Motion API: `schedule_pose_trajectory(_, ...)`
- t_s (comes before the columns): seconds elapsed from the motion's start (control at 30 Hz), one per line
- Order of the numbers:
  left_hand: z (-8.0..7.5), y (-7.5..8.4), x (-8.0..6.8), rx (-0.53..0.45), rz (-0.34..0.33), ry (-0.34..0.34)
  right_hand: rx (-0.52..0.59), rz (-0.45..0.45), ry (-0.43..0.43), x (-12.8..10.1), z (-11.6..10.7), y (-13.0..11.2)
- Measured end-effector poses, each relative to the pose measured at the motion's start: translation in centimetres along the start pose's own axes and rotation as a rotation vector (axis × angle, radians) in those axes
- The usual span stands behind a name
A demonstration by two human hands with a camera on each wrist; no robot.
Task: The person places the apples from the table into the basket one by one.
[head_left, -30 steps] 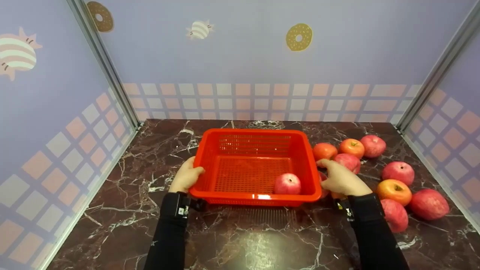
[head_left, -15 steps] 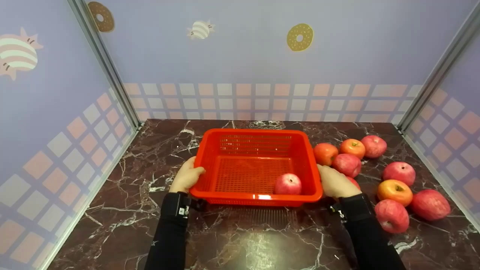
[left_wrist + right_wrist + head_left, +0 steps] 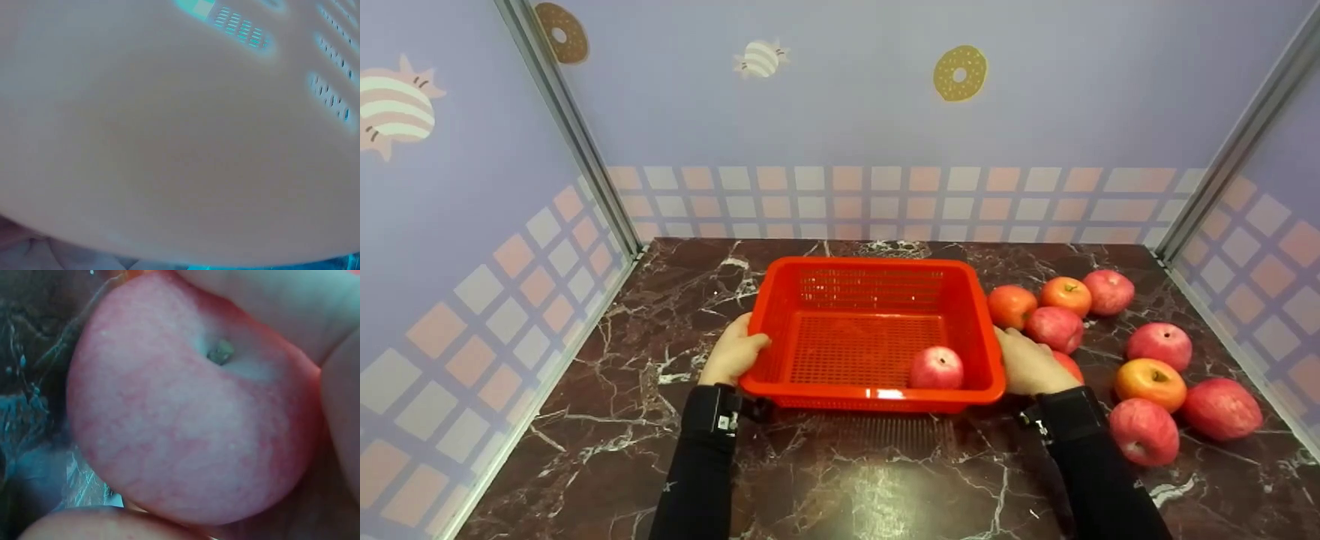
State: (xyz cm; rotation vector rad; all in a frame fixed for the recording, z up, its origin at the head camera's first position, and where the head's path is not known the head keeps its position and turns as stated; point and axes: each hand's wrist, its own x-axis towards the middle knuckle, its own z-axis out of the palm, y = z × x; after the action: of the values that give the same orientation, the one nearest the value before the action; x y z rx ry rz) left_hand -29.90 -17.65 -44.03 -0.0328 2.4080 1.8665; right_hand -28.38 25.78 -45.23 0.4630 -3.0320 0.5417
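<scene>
In the head view, my left hand (image 3: 733,352) holds the left side of a red plastic basket (image 3: 874,400), its thumb over the rim. The left wrist view is mostly filled by the blurred, pale basket wall (image 3: 185,152) with slots. One pink-red apple (image 3: 936,368) lies inside the basket at front right. Just outside the basket's right side, my right hand (image 3: 1030,364) grips another apple (image 3: 180,416). The right wrist view has a finger across this apple near its stem; in the head view the hand hides it. Part of another fruit (image 3: 112,526) shows below it.
Right of the basket lie several apples, among them an orange-red one (image 3: 1012,306), a pink one (image 3: 1054,330) and a yellow-orange one (image 3: 1150,385). They lie on a dark marbled tabletop (image 3: 840,480). Patterned walls (image 3: 855,120) stand at the back and both sides.
My right hand has shifted slightly left, over the apple beside the basket, with its fingers now going down out of sight. The left hand and basket have stayed in place.
</scene>
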Motion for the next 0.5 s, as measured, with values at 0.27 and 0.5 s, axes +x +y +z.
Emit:
schedule_pose_trajectory(0.27, -0.1, -0.1, 0.2, 0.033, 0.000, 0.005, 0.055, 0.033, 0.034, -0.1, -0.6, 0.6)
schedule_pose_trajectory(0.5, 0.0, 0.1, -0.1, 0.041, 0.006, 0.008, 0.025, 0.073, 0.081, -0.4, -1.2, 0.7)
